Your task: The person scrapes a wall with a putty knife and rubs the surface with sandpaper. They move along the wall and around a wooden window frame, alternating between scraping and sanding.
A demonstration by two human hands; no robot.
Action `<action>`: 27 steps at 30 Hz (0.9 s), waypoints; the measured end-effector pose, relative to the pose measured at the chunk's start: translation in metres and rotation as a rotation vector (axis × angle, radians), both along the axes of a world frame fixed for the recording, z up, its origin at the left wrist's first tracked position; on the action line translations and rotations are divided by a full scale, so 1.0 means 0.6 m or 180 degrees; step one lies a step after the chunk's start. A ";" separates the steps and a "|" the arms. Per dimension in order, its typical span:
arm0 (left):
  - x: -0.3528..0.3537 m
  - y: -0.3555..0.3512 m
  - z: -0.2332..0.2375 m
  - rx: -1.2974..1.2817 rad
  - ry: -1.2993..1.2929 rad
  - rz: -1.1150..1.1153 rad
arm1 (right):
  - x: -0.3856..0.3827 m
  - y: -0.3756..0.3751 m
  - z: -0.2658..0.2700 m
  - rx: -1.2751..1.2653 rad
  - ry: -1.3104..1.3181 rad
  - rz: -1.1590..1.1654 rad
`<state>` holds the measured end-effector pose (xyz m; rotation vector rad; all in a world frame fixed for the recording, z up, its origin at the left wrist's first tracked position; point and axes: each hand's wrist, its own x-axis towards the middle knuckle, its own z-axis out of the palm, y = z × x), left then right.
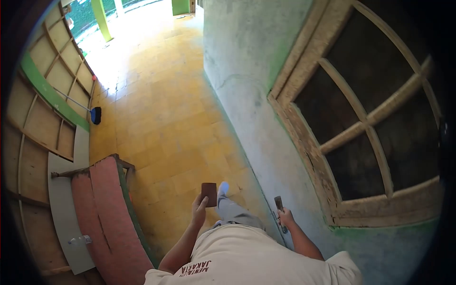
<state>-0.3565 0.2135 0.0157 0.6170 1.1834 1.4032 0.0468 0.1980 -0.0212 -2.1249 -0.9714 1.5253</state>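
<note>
My left hand (200,210) grips a flat, reddish-brown rectangle (209,194) that looks like a piece of sandpaper, thumb across its face, held out in front of my body. In my right hand (286,218) is a scraper (279,203), its flat blade pointing forward and its handle end poking out below the fist. That hand is close to the wall, under the window frame. One foot (223,188) shows just beyond the brown piece.
On the right, a worn wooden window frame (311,152) with peeling paint sits in the grey-green wall (237,61). A pink bench (111,204) stands on the left along a wood-panelled wall (42,123). A blue-headed broom (96,115) leans there. Yellow tiles (161,118) run toward a bright opening.
</note>
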 end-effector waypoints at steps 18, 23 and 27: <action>-0.273 0.388 0.052 0.0008 0.0724 0.1397 | -0.254 0.769 -0.098 0.0330 -0.0576 0.0931; -0.307 0.496 0.037 -0.0022 0.0346 0.1684 | -0.458 0.931 0.001 0.0781 0.0078 0.1141; -0.351 0.577 0.001 -0.0111 0.0251 0.1719 | -0.518 0.972 -0.024 0.0743 0.0313 0.1747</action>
